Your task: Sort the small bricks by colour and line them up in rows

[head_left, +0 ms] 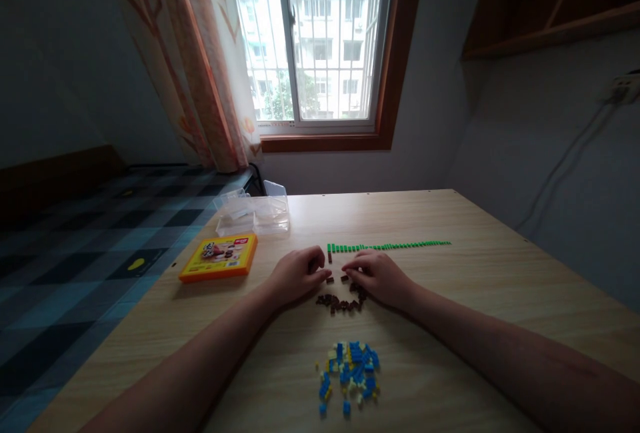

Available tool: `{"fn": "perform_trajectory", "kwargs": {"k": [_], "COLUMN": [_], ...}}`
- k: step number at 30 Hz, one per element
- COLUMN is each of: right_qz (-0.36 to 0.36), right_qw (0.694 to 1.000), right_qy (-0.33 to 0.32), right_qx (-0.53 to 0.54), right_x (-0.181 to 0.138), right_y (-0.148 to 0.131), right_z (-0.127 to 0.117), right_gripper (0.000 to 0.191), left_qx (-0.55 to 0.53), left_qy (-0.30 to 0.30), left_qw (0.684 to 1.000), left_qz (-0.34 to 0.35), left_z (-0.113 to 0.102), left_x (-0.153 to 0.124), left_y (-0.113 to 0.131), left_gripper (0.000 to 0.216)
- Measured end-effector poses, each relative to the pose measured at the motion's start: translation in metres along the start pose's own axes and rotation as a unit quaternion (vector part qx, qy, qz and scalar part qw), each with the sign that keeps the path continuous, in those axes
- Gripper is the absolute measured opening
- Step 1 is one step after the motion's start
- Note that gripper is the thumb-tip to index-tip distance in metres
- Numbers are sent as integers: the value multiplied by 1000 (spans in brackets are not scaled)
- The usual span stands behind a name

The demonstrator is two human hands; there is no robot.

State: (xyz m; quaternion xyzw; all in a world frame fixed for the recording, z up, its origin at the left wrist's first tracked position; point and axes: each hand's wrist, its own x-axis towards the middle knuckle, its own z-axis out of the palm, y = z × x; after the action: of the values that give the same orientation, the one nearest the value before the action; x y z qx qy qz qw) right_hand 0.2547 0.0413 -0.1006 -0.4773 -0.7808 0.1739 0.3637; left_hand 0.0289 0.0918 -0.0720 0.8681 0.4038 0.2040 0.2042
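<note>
Both my hands rest on a wooden table over a small pile of brown bricks. My left hand has its fingers curled, pinching near a brown brick standing at the left end of a long row of green bricks. My right hand is curled palm down, fingertips touching loose brown bricks. What each pinch holds is too small to make out. A heap of blue, yellow and white bricks lies nearer to me.
An orange box lies at the table's left edge. Behind it sit clear plastic containers. A bed with a checked cover is on the left; a window and curtain are beyond the table.
</note>
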Motion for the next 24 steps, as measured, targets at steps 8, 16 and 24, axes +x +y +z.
{"fn": "perform_trajectory", "kwargs": {"k": [8,16,24], "right_qz": [-2,14,10], "right_qw": [999,999,1000], "right_qy": [-23,-14,-23], "right_qx": [-35,-25,-19], "right_x": [1,1,1], "right_y": [1,-1,-4], "right_z": [1,2,1], "right_gripper": [13,12,13], "left_qx": [-52,64,76], "left_qy": [-40,-34,-28], "left_qw": [997,997,997], "left_qz": [45,18,0], "left_z": [0,2,4], "left_x": [-1,-2,-5], "left_y": [-2,6,9], "left_gripper": [19,18,14]}}
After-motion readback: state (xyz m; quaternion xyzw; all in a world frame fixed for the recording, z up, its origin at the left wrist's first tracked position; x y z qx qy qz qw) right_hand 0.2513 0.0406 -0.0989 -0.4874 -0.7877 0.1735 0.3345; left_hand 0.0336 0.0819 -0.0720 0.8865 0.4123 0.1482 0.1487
